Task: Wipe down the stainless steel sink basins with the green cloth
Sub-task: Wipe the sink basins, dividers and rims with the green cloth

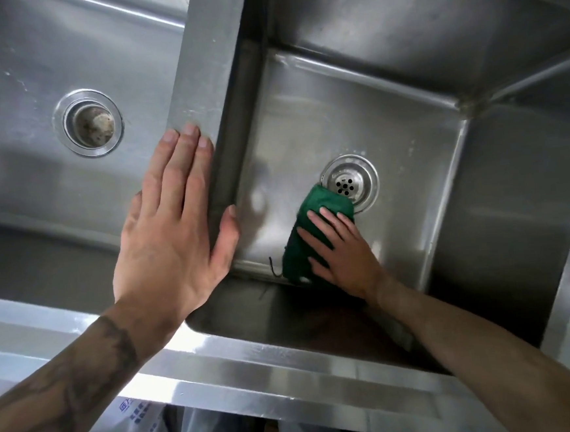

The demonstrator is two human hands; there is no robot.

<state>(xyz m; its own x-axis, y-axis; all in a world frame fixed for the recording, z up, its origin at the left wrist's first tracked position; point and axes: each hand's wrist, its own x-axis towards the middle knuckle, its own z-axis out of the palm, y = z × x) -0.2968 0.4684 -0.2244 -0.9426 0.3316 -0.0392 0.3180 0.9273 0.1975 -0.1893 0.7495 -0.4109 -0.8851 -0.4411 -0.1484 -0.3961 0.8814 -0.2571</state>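
The right hand (344, 255) reaches down into the right basin (321, 127) and presses the green cloth (323, 201) flat against the basin floor. Its fingers are straight and spread over the fabric rather than curled round it. The thumb side is shadowed, so it may tuck against the cloth's edge, but I cannot tell.

The cloth is folded into a thick pad. It lies at about 7 o'clock from the perforated drain strainer (350, 180), and its far corner overlaps the strainer's rim. A dark loose thread (274, 267) trails from the cloth's near end at about 8 o'clock, by the basin's front corner.

The left hand (171, 224) lies palm down on the divider (210, 68) between the two basins. Its fingers are straight and together, pointing toward 12 o'clock, and it holds nothing. The thumb is splayed toward 2 o'clock, over the divider's edge on the right-basin side.

In the left basin (34, 167), an open drain (89, 124) sits at about 10 o'clock from the left hand. The front rim (255, 371) runs across at 6 o'clock, with a pale plastic bag (140, 428) below it.
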